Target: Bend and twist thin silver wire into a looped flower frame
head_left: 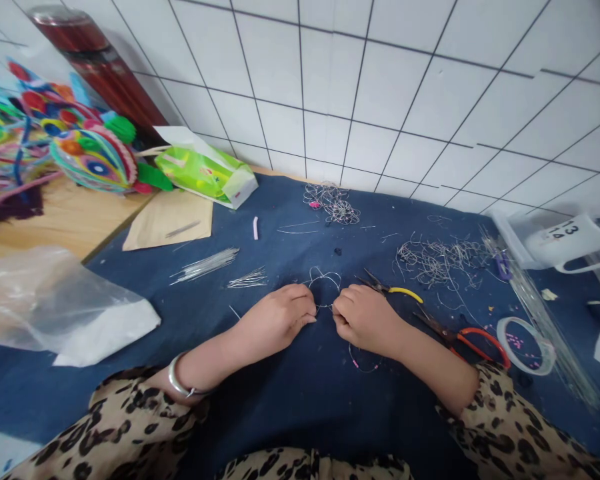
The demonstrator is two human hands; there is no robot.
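Note:
Between my two hands is a thin silvery wire (325, 275) bent into loops, standing just above the dark blue cloth. My left hand (286, 312) pinches its left side, fingers closed. On the opposite side, my right hand (364, 313) is closed on the wire too; the fingertips are partly hidden. Below the right hand lies a wire ring with pink beads (364, 363), partly covered by the hand. Yellow-handled pliers (395, 289) rest just right of the right hand, their tips near its knuckles. A short bundle of wires (247, 277) lies beyond the left hand.
Red-handled pliers (480, 339) and a round clear dish (505, 360) with pink beads lie right. Tangled wire (437, 257) and a white mug (577, 241) stand beyond. Leftward are a plastic bag (55, 293), long wires (205, 265), a green packet (205, 167) and a red flask (100, 70).

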